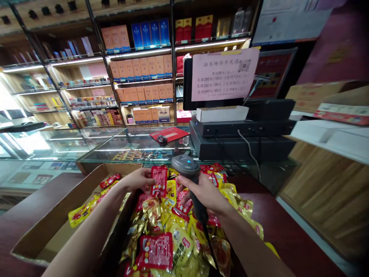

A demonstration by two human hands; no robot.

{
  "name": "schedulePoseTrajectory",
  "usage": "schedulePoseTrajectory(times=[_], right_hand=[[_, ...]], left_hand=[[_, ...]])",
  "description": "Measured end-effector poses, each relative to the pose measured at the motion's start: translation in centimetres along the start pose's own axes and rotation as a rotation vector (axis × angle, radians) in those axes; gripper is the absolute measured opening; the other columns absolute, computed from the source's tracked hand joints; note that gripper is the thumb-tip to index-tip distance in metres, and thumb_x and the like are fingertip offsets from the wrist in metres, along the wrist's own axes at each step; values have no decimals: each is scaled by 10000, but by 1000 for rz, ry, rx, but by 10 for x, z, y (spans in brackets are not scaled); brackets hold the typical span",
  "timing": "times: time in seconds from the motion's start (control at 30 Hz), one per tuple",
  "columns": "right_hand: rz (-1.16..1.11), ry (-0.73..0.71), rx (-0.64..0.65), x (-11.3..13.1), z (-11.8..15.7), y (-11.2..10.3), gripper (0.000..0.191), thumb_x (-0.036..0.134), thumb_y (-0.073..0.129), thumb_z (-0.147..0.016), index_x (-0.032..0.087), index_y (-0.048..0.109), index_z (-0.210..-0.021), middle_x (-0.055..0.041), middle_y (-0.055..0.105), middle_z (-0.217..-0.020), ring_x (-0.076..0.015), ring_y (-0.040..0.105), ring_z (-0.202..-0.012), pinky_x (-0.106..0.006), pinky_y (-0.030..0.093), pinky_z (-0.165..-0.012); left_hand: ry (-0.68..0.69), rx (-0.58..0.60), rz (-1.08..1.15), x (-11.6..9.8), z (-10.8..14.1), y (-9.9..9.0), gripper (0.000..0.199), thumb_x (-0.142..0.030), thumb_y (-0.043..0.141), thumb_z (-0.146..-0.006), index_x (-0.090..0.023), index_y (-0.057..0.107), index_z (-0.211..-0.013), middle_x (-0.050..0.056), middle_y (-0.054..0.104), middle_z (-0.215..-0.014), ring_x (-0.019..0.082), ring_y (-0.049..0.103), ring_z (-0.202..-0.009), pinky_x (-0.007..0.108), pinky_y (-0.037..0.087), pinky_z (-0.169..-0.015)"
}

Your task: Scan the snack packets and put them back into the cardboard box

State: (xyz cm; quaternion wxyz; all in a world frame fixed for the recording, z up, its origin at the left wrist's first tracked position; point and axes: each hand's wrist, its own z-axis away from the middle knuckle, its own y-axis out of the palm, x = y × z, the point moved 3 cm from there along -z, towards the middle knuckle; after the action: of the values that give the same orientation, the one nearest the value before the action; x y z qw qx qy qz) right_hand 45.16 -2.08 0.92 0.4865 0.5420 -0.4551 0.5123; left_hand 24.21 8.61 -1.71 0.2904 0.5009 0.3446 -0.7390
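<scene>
My right hand (206, 190) is wrapped round the handle of a dark grey barcode scanner (186, 164), which shows a small blue light on top. Its cable runs down toward me. With my left hand (138, 180) I pinch a red snack packet (159, 181), held upright just left of the scanner head. Beneath both hands spreads a heap of yellow, gold and red snack packets (170, 223). To the left, a cardboard box (57, 204) holds several packets, among them a yellow one (79, 213) and a red one (110, 180).
Behind the heap is a glass display counter (115, 144) with a red mat (170, 134) and a black mouse (162, 139). A black register (242, 140) and a monitor with a pink notice (223, 75) stand at right. Lit shelves of boxed goods (141, 69) line the back.
</scene>
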Motion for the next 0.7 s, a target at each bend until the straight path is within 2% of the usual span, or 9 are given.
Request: schedulePoseTrajectory(times=[0.1, 0.2, 0.37, 0.47, 0.57, 0.7], right_hand=[[0, 16, 29, -8, -7, -1, 349, 447, 649, -786, 163, 568, -971, -1, 619, -658, -115, 600, -461, -241, 515, -433], [26, 75, 23, -16, -12, -1, 342, 477, 622, -799, 164, 548, -917, 11, 611, -602, -118, 585, -412, -240, 486, -406], [44, 155, 5, -27, -16, 7, 283, 443, 628, -804, 196, 524, -896, 48, 571, -489, -118, 547, -370, -234, 454, -397], [68, 160, 44, -34, -17, 16, 251, 440, 606, -824, 208, 519, -862, 46, 564, -466, -117, 530, -357, -230, 431, -385], [107, 147, 81, -37, -17, 22, 243, 441, 587, -839, 209, 518, -830, 42, 559, -453, -115, 525, -352, -223, 412, -379], [165, 179, 63, -39, -16, 25, 232, 411, 583, -843, 198, 505, -792, 45, 546, -431, -112, 528, -353, -210, 406, -380]], left_hand=[[78, -116, 175, 0, -25, 2, 461, -299, 838, -531, -156, 656, -930, 58, 699, -843, 159, 651, -667, 257, 553, -541], [112, -204, 283, 7, -40, 1, 500, -314, 836, -550, -174, 643, -989, 57, 697, -891, 158, 657, -676, 279, 568, -542], [124, -251, 386, 14, -45, -6, 455, -299, 833, -566, -174, 649, -964, 51, 703, -915, 151, 662, -684, 269, 568, -556], [147, -278, 434, 11, -44, -7, 440, -301, 840, -560, -155, 660, -933, 53, 711, -895, 146, 662, -695, 259, 563, -600], [161, -249, 435, 7, -43, -5, 444, -316, 845, -552, -139, 679, -924, 57, 715, -891, 142, 659, -695, 248, 553, -617], [150, -224, 412, 9, -46, -6, 456, -327, 845, -561, -133, 695, -945, 62, 713, -905, 127, 648, -677, 232, 544, -601]])
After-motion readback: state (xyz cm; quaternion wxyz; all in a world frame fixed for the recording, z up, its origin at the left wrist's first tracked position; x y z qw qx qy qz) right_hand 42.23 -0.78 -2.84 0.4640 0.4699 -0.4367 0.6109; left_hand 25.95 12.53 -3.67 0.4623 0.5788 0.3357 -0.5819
